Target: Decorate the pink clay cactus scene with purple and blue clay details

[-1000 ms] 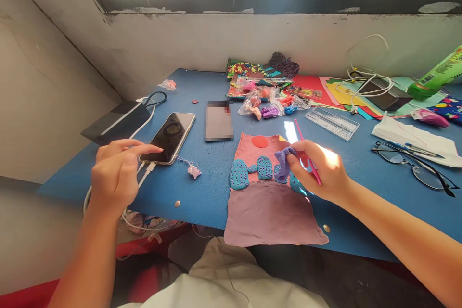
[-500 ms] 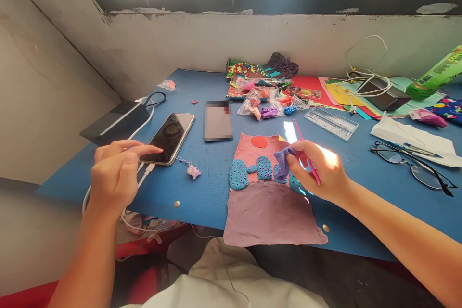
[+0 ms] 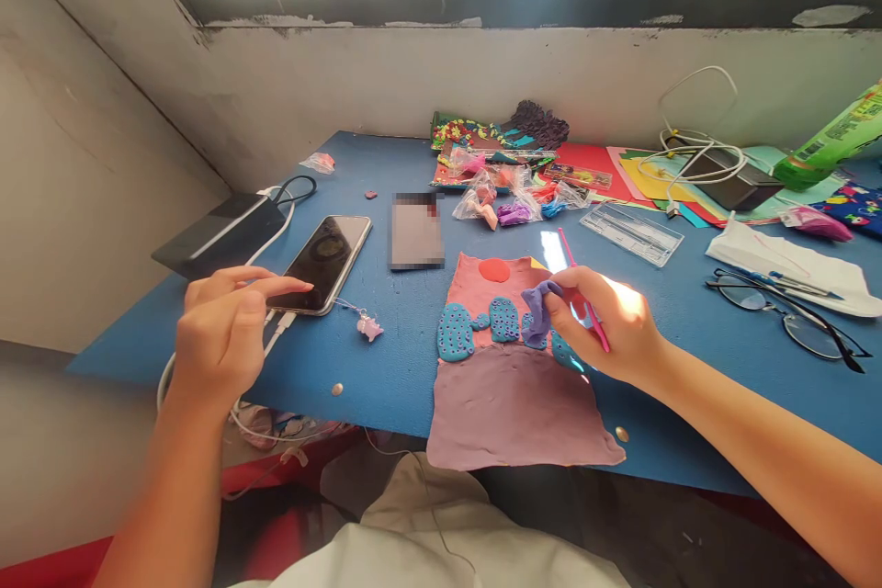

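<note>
My left hand (image 3: 219,328) is over the lower end of a dark-screened smartphone (image 3: 322,259), index finger stretched out above its glass and the other fingers loosely bent, holding nothing. Whether the fingertip touches the screen I cannot tell. Between thumb and fingers, my right hand (image 3: 607,320) pinches a soft lump of purple clay (image 3: 537,312). A thin pink modelling tool (image 3: 596,325) also rests in that hand, pointing up and away. Below lies a clay picture (image 3: 514,409) with a mauve lower part, a pink top, a red disc (image 3: 494,270) and dotted blue shapes (image 3: 456,333).
Bagged clay (image 3: 514,213) lies behind the picture, beside a clear plastic case (image 3: 632,235). Eyeglasses (image 3: 813,337) and pens on white paper (image 3: 792,262) are at right, a green bottle (image 3: 837,142) beyond. A black box (image 3: 220,231) with white cables stands left; a pixelated rectangle (image 3: 417,234) lies mid-table.
Almost nothing differs. Both hands keep their places, the right one still pinching the purple clay, and the view has shifted very slightly.
</note>
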A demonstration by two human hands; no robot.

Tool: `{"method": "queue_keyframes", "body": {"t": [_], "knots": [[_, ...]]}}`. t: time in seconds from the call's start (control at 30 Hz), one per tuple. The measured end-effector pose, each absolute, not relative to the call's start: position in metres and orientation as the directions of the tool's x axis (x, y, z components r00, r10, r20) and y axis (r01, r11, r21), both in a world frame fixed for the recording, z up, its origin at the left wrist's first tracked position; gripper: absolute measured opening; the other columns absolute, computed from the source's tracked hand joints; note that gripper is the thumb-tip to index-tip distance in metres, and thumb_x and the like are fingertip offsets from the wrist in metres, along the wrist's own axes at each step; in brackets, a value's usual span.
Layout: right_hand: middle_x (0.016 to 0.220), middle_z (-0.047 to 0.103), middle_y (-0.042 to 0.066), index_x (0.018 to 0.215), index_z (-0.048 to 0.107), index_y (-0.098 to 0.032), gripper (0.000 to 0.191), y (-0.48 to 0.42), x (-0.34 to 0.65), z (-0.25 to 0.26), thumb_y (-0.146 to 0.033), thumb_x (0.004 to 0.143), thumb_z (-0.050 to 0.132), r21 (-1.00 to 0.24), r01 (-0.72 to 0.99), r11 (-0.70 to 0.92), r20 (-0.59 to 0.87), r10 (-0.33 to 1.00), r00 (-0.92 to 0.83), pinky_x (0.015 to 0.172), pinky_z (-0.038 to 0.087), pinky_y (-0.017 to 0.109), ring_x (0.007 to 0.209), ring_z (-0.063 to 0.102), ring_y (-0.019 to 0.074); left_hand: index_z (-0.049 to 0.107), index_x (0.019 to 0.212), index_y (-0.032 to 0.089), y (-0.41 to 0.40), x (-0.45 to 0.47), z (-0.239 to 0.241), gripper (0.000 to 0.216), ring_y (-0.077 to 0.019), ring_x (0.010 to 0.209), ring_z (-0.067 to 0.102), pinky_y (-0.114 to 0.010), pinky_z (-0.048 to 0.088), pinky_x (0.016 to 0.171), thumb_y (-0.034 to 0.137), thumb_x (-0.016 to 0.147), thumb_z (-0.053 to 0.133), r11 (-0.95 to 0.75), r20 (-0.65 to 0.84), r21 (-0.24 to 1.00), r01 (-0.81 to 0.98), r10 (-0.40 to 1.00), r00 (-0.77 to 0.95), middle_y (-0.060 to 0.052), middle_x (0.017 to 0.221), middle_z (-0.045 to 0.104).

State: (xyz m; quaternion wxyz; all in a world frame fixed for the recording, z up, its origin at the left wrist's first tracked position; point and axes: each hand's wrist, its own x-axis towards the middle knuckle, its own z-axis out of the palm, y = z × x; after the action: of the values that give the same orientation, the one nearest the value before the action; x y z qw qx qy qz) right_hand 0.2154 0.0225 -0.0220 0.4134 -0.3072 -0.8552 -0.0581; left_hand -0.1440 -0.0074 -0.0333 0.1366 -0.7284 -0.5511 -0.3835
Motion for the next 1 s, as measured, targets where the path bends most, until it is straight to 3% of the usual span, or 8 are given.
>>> {"method": "queue_keyframes", "body": {"t": [0.67,0.9,1.0], "knots": [[0.06,0.057,-0.005,0.093,0.048,-0.021,0.006,0.0219,0.2151,-0.0206,-0.016,0.088,0.049,-0.16,0.567,0.808,0.738,0.479,-0.475,0.044,0.041,0.017,0.045,0.049,0.0054,0.072,0.081,0.019,-0.0073,-0.1433,-0.0331,0.05,-0.0241,0.089,0.06,-0.042,0.039,0.086,0.033,0.093,0.026,-0.326,0.685,0.245,0.913,0.724,0.075,-0.008,0.084,0.07],[0.06,0.056,-0.005,0.093,0.049,-0.021,0.006,0.0223,0.2154,-0.0219,-0.016,0.089,0.048,-0.16,0.571,0.805,0.737,0.483,-0.474,0.043,0.041,0.017,0.044,0.049,0.0056,0.071,0.073,0.019,-0.0106,-0.1435,-0.035,0.049,-0.0243,0.085,0.063,-0.042,0.04,0.084,0.029,0.093,0.027,-0.403,0.758,0.231,0.886,0.645,0.095,-0.008,0.074,0.068],[0.061,0.057,-0.004,0.092,0.049,-0.02,0.006,0.0227,0.2159,-0.0216,-0.016,0.088,0.048,-0.158,0.568,0.808,0.734,0.481,-0.48,0.044,0.041,0.017,0.045,0.049,0.0053,0.072,0.076,0.019,-0.0102,-0.1431,-0.0328,0.05,-0.0239,0.088,0.063,-0.042,0.039,0.086,0.03,0.094,0.026,-0.379,0.7,0.244,0.893,0.706,0.108,-0.008,0.081,0.07]]}}
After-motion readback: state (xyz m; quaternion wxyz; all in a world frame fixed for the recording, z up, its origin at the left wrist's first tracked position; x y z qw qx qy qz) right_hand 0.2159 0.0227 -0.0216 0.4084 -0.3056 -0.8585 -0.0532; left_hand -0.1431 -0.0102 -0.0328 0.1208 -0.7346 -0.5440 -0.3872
